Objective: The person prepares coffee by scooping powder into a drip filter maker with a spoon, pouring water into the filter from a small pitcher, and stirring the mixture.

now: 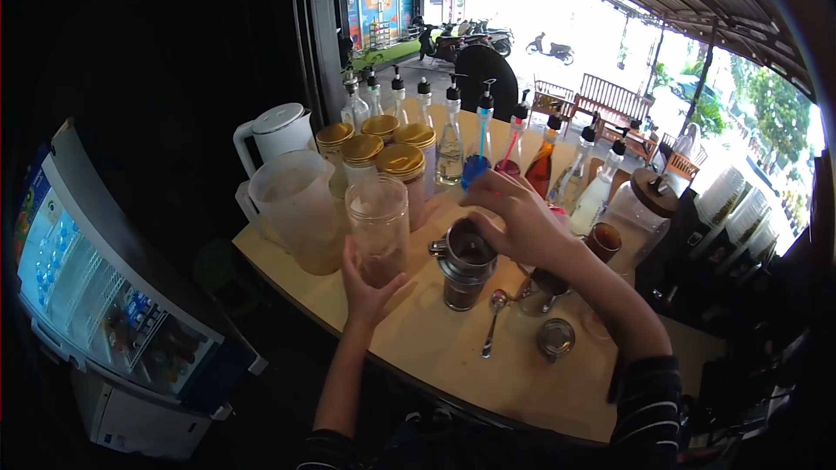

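Evidently we are partway through the work at the metal cup [468,254], which sits just below the bunched fingertips of our right hand [527,216], seated on top of a glass [460,297]. The setting up looks done: cup and glass are stacked, dark stuff lies inside the cup, and something dark shows in the glass too. The jar [378,213] beside our left thumb has no lid on, and the spoon [495,318] lies bare on the table [435,355], below the right fingers and clear of both hands. What is left we can judge only in part: the cup's mouth is uncovered with our fingers right over it, so this step does not look finished. Our left hand [370,289] is cupped round the lower part of the jar, fingers along one side and thumb along the other. The right fingers are drawn close together, but we cannot tell whether they pinch anything, as the hand hides its own tips. As for direction, the cup stands upright on the glass, the long axis of the pair vertical, its mouth facing up to the right fingers and its handle pointing toward the left hand's jar. That jar also stands upright, mouth up.
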